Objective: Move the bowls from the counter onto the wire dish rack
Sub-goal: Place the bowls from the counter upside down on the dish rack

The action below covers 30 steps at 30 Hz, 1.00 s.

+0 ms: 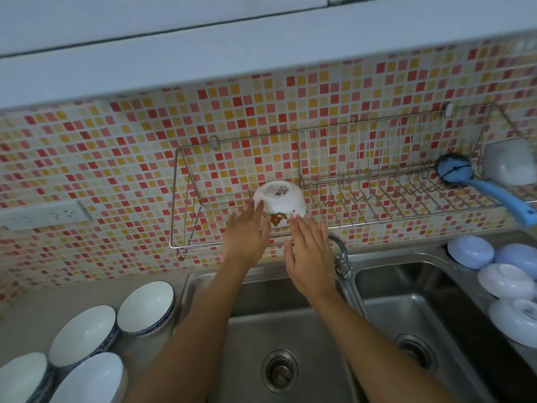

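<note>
A white bowl (280, 199) with a brown print sits upside down in the left part of the wire dish rack (377, 181) on the tiled wall. My left hand (247, 237) has its fingers spread, the fingertips touching the bowl's left side. My right hand (308, 257) is flat and open just below and right of the bowl, apart from it or barely brushing it. Several white bowls with blue rims (146, 306) stand upright on the counter at the lower left. Several pale blue and white bowls (505, 280) lie upside down on the right counter.
A double steel sink (406, 301) lies under my arms, with a tap (341, 251) between the basins. A blue dish brush (479, 181) and a white cup (508, 161) occupy the rack's right end. A wall socket (46, 213) is at the left.
</note>
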### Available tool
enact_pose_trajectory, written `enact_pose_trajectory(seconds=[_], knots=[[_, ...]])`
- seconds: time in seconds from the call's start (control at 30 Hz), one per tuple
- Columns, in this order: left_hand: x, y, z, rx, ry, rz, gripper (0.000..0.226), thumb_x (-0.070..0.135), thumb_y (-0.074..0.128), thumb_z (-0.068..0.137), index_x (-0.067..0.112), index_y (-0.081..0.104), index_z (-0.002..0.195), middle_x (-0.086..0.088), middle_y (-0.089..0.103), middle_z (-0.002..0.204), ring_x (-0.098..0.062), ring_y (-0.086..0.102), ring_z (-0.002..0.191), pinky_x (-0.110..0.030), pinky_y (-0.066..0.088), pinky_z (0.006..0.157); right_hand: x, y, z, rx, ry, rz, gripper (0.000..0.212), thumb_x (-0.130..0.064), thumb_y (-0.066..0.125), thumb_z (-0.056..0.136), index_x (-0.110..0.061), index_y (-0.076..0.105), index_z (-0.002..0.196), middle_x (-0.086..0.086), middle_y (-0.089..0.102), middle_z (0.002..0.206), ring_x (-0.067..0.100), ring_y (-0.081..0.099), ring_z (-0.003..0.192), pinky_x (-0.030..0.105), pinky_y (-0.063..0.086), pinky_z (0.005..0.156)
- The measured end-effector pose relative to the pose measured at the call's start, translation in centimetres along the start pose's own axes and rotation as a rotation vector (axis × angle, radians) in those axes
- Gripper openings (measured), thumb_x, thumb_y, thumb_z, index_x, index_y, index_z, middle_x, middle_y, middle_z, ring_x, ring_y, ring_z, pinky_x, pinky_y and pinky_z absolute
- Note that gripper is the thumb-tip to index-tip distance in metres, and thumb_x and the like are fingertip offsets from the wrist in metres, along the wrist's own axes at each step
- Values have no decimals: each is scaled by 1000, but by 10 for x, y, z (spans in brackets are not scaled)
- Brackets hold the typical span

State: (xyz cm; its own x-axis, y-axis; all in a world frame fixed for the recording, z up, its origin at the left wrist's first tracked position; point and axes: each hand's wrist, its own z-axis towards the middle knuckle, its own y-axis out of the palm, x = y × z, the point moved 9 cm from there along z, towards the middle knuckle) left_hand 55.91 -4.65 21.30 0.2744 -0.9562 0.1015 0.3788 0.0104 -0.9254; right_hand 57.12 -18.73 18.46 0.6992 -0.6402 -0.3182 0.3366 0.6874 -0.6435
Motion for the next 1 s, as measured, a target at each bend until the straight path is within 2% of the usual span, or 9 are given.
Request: enact_pose_trajectory(seconds=[0.1,0.2,0.33,0.4,0.5,0.6,0.73,0.87,1.0], knots=[[-2,-1,-28,40,41,45,61,50,6,99,22,32,146,-4,36,152,-22,32,141,-45,10,119,-2,3,-9,-69,29,-35,55,-36,32,100,-12,28,150,6,26,158,24,12,149,47,14,121],[-20,3,-59,52,21,77,64,52,3,97,20,21,149,-6,23,157,-26,19,146,-48,1,119,-10,5,-21,-98,96,-5,62,-35,40,100,-10,17,153,8,10,162,24,-3,150,43,13,120],[-61,16,-122,43,-113,62,64,53,8,98,19,7,152,-7,9,160,-27,4,147,-55,2,118,-41,38,-66,-237,112,133,62,-31,45,99,-13,20,152,7,4,163,25,3,149,39,14,117],[-99,26,-169,-11,-274,30,66,55,9,97,18,10,152,-6,12,160,-28,4,146,-59,8,115,-63,72,-104,-401,129,196,59,-31,47,98,-16,25,151,7,8,162,26,7,149,38,15,115],[-169,36,-253,-99,-490,78,66,58,6,96,21,10,151,-6,13,159,-31,8,146,-63,12,113,-118,118,-165,-667,106,318,53,-22,54,95,-12,40,145,13,25,158,32,27,144,41,31,112],[-242,17,-330,-120,-670,139,66,58,8,96,18,15,148,-11,24,156,-34,23,143,-65,22,109,-200,141,-210,-895,1,430,47,-21,52,96,-11,44,142,11,37,152,27,36,139,37,35,108],[-319,-17,-418,-110,-966,138,66,53,21,95,13,31,146,-17,29,154,-36,27,141,-59,18,112,-295,148,-239,-1006,-58,519,41,-18,54,93,-11,53,134,10,55,136,28,52,122,33,41,97],[-374,-27,-491,-89,-1145,93,64,48,28,98,13,15,150,-16,4,160,-34,5,147,-51,3,117,-379,158,-266,-1130,-141,574,28,-18,54,93,-10,61,118,10,66,116,27,60,106,31,44,84],[-407,-17,-535,-123,-1261,0,65,49,23,99,12,11,151,-16,3,160,-34,4,146,-50,2,117,-423,186,-295,-1283,-77,530,31,-29,55,94,-3,60,110,19,65,113,35,60,105,44,50,89]])
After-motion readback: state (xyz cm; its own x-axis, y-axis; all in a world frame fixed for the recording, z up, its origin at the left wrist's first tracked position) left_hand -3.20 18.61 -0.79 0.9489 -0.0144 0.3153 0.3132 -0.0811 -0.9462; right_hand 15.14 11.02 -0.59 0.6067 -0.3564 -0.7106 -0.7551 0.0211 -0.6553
